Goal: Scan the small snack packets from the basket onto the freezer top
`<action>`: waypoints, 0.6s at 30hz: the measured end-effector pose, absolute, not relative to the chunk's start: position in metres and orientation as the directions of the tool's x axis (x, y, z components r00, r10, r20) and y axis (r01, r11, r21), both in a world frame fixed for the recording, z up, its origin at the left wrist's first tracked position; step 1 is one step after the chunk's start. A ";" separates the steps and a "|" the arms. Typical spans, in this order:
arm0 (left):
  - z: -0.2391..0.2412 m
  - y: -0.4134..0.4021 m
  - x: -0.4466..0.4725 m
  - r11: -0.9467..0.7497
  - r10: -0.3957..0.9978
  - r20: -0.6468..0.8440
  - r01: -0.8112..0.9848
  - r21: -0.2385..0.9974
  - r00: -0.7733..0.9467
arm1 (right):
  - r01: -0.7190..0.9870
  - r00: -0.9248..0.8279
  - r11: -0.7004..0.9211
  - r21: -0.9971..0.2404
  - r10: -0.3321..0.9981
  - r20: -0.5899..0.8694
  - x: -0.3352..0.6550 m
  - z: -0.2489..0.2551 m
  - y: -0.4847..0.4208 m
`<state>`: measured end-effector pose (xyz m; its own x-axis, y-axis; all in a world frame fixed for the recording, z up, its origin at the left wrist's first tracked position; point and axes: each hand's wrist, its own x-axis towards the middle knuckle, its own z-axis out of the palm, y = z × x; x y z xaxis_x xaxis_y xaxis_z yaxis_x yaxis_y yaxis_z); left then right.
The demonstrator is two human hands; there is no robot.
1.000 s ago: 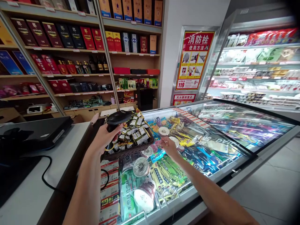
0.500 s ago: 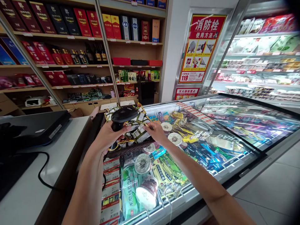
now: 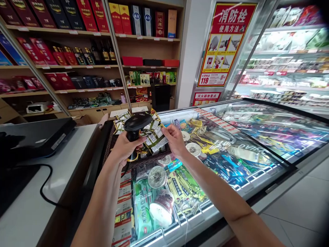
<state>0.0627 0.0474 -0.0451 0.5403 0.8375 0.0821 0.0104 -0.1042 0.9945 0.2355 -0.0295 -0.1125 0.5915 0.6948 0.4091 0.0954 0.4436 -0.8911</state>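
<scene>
Black plastic in left hand [image 3: 123,148]: grips scanner [image 3: 138,121] by handle, with fingers curled round it. Pinches packet [image 3: 156,140] by its edge in right hand [image 3: 177,141], nearly closed. Has packet left of and below right fingertips, just right of scanner; nearer right hand. Slants long axis down-left, seemingly; hard to tell against similar packets [image 3: 123,120] in basket [image 3: 149,160].

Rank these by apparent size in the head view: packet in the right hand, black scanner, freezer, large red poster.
1. Freezer
2. Large red poster
3. Black scanner
4. Packet, judging by its visible part
</scene>
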 end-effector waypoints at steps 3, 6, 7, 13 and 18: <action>-0.046 0.047 0.068 -0.131 0.863 0.153 -0.078 0.988 0.481 | 0.099 0.605 0.435 -0.895 0.688 0.401 0.233 -0.113 -0.029; -0.045 0.045 0.070 -0.158 0.873 0.194 -0.116 0.981 0.448 | 0.082 0.612 0.442 -0.893 0.685 0.396 0.230 -0.111 -0.031; -0.044 0.044 0.070 -0.167 0.872 0.198 -0.109 0.980 0.447 | 0.079 0.610 0.437 -0.896 0.690 0.390 0.231 -0.110 -0.031; -0.027 0.042 0.047 -0.239 0.799 0.088 0.179 0.955 0.595 | 0.242 0.640 0.331 -0.912 0.652 0.406 0.268 -0.097 -0.037; -0.020 0.042 0.032 -0.274 0.761 0.041 0.263 0.925 0.647 | 0.329 0.714 0.269 -0.905 0.557 0.424 0.318 -0.088 -0.037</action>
